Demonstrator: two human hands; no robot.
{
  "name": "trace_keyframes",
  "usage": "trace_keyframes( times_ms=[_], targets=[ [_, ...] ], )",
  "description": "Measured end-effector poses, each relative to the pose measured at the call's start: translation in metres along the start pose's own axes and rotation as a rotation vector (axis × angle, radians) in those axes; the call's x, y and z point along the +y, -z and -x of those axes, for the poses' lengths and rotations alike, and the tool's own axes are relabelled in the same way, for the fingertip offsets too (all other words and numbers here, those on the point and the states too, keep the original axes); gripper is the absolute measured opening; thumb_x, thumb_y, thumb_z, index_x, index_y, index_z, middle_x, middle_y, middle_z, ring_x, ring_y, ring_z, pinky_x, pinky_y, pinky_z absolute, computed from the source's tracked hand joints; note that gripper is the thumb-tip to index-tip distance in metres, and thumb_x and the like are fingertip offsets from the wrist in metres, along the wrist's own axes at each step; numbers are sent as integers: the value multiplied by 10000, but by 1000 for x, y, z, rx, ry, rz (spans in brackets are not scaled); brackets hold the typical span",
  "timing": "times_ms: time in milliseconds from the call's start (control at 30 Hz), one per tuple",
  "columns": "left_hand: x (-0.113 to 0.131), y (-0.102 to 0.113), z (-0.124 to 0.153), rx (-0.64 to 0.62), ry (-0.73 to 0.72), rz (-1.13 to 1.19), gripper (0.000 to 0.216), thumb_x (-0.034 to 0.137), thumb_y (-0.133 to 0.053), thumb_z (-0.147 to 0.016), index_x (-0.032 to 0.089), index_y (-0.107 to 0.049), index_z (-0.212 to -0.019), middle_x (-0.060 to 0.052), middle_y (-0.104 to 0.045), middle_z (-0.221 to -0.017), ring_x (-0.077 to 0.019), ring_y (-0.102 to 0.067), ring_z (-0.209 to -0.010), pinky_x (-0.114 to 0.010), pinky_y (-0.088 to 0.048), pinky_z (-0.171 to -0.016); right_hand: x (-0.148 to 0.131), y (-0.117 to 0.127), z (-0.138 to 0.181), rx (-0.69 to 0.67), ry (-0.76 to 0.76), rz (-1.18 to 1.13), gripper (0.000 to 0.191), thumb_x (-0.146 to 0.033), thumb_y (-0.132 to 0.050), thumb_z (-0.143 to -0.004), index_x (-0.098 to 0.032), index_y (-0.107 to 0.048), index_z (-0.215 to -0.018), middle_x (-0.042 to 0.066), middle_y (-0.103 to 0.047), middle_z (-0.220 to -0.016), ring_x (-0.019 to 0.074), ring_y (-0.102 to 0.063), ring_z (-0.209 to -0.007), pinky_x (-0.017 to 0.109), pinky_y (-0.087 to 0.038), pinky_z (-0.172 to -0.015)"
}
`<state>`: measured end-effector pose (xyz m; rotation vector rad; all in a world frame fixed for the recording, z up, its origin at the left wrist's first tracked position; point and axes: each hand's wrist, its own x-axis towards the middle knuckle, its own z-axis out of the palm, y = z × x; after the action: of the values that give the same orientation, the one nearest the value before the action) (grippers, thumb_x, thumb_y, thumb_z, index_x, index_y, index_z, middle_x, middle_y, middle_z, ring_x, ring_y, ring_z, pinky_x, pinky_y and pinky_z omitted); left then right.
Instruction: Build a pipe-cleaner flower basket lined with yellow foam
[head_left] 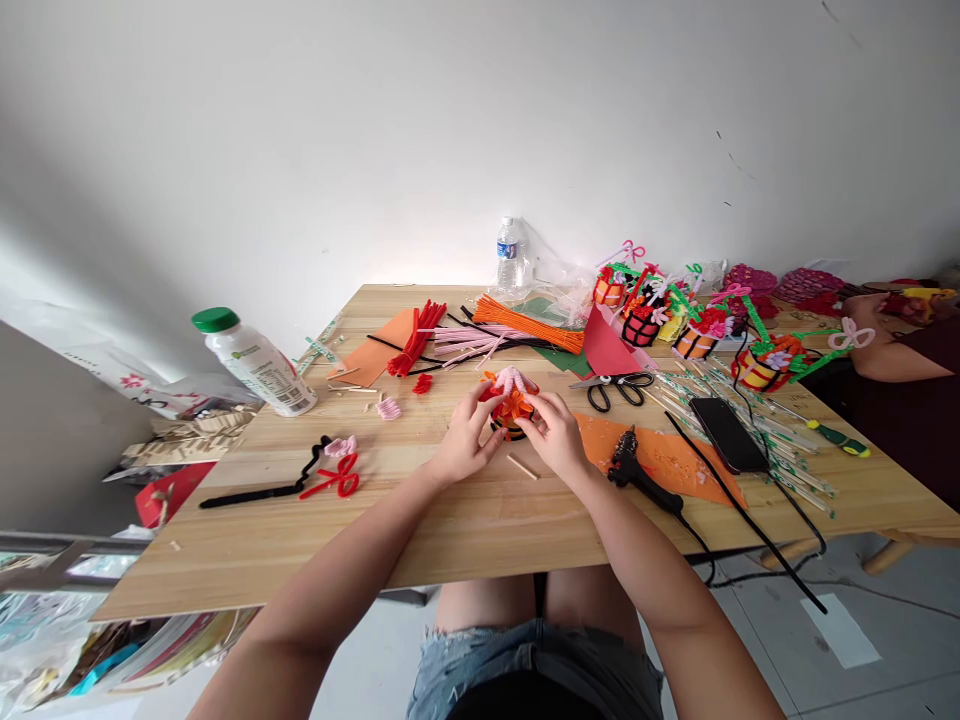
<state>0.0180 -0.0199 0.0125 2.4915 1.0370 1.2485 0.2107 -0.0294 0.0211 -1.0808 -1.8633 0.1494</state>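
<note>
Between my hands, at the middle of the table, is a small pipe-cleaner flower basket (514, 404) with orange and pink flowers on top and a dark-banded lower part. My left hand (463, 440) is closed on its left side, fingertips at the orange flowers. From the right, my right hand (558, 438) pinches the same flowers. My fingers hide part of the basket's sides. A short wooden stick (523, 466) lies just in front of it. Black-handled scissors (616, 388) and a black glue gun (640, 476) lie to the right of my right hand.
Pipe-cleaner bundles in red (411, 342), pink (480, 341) and orange (531, 324) lie behind. Several finished baskets (699, 334) stand back right. A phone (729, 434) and screwdriver (838, 438) lie right. A white bottle (259, 365) stands left; a person's arm (885, 345) rests far right.
</note>
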Motion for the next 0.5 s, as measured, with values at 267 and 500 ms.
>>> trace_keyframes(
  times_ms=[267,500],
  targets=[
    [0,0,0,-9,8,-9,487,319,-496,-910,211,-391,-1373,-173,-337,-1442,-301,-358,-1359,-515,-362,-1089,1,0,0,4,2,1,342,-250,-590,-878,-242,-601,-1220,104,-623,-1053,217,-631,-876,361,-575,-726],
    [-1,0,0,-10,4,-8,491,317,-497,-908,208,-388,-1373,-174,-338,-1440,-302,-354,-1362,-511,-360,-1093,2,-1,0,2,2,3,335,-245,-594,-875,-237,-606,-1210,102,-623,-1050,214,-632,-889,340,-579,-710]
  ],
)
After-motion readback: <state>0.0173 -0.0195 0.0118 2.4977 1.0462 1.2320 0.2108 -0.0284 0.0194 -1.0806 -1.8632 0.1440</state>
